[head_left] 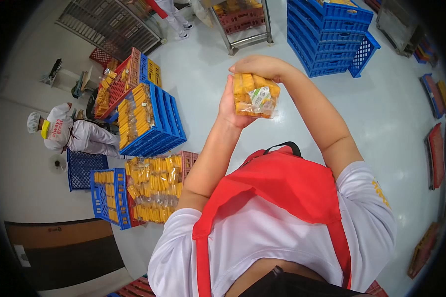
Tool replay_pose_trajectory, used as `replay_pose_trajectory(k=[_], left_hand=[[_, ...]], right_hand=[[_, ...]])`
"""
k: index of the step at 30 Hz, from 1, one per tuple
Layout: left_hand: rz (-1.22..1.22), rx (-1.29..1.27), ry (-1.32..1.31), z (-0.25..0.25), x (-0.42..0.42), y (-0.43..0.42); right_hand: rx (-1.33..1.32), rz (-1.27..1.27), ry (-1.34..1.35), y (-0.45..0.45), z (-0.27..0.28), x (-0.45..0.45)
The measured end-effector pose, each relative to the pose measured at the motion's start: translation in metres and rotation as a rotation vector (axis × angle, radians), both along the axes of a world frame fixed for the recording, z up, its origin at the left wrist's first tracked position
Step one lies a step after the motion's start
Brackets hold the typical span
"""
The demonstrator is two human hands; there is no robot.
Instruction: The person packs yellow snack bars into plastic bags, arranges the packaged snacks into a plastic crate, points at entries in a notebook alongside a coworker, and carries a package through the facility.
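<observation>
Both of my hands hold one clear plastic pack of yellow-orange food pieces [243, 88], with a white and green label facing up. My left hand [230, 105] supports it from the left side and underneath, its thumb pointing up along the edge. Over the far edge curves my right hand [259, 66], its fingers bent around the top of the pack and partly hidden. The pack is held in front of my red apron [282, 185], above the floor.
Stacked blue crates [327, 42] stand ahead on the right. To the left, a blue crate stack [156, 126] and a wide crate hold similar yellow packs [156, 183]. A co-worker [64, 129] in white stands beyond them. A metal rack [248, 37] is ahead.
</observation>
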State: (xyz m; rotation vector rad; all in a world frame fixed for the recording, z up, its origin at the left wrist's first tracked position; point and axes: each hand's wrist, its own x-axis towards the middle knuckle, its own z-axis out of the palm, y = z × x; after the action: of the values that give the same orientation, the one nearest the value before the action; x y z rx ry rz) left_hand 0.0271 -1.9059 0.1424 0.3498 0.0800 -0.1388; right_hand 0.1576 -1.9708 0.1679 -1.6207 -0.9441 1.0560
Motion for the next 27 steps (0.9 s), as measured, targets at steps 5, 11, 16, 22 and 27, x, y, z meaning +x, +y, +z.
replay_pose_trajectory(k=[5,11,16,22,27], left_hand=[[0.034,0.056,0.086,0.005,0.006,-0.015],[0.111,0.09,0.201,0.007,0.007,-0.027],[0.108,0.035,0.136,-0.003,0.004,-0.019],[0.307,-0.046,0.066,-0.024,-0.026,0.016],[0.486,0.01,0.078,-0.066,-0.12,0.088]], right_hand=[[0.023,0.099,0.067,-0.003,-0.011,0.017],[0.088,0.132,0.15,-0.005,-0.022,0.02],[0.021,0.182,0.157,0.002,-0.021,0.016],[0.304,0.002,-0.248,0.032,-0.035,-0.026],[0.548,-0.278,-0.305,0.059,-0.039,-0.056]])
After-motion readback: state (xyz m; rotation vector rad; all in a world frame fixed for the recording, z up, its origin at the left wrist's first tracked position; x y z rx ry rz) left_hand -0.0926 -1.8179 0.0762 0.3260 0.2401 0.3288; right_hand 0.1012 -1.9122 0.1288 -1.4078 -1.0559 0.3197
